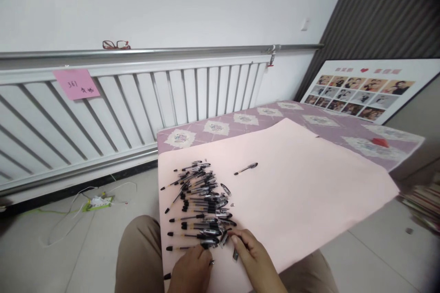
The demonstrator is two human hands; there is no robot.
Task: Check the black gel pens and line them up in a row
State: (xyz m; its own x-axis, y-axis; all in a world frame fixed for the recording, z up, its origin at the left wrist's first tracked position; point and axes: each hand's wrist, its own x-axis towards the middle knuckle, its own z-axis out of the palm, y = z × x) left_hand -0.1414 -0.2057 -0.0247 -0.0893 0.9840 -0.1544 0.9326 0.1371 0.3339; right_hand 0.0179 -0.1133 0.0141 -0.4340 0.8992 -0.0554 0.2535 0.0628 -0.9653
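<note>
At the near edge of the pink sheet, my left hand (193, 266) is closed around a pen (167, 276). Its black end sticks out on the left and its tip shows on the right; the middle is hidden. My right hand (253, 254) pinches with thumb and forefinger beside the pile, apparently on a dark pen cap (235, 254) partly covered by the thumb. Loose clear-and-black caps (224, 238) lie by its fingertips. Above both hands spreads a pile of black pens (202, 208), mostly lying crosswise. One single pen (246, 169) rests apart, farther back.
The pink sheet (302, 183) covers much of a table with a purple patterned cloth (216, 127). Behind stands a white radiator (172, 96) with glasses (117, 45) on the pipe above. A power strip (99, 202) lies on the floor at left; a photo board (364, 91) leans at right.
</note>
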